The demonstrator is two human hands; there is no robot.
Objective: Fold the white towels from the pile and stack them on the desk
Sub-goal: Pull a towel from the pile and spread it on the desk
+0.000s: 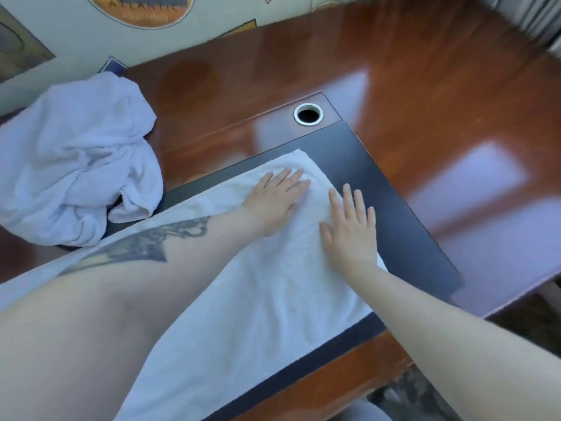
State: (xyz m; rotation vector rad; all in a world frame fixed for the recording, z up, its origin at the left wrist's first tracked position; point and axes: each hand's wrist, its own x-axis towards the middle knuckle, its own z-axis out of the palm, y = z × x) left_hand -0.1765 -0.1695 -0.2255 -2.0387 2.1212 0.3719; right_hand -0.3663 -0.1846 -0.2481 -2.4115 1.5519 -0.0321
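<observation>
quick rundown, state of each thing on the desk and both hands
spread towel: lying flat on the dark desk mat
towel pile: crumpled, unfolded
left hand: flat, fingers straight, pressing the towel
right hand: flat, fingers spread, on the towel
cable hole: open, nothing through it

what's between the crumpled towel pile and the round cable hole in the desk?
Head view: only bare desk top lies between the towel pile and the cable hole; no object sits there.
</observation>
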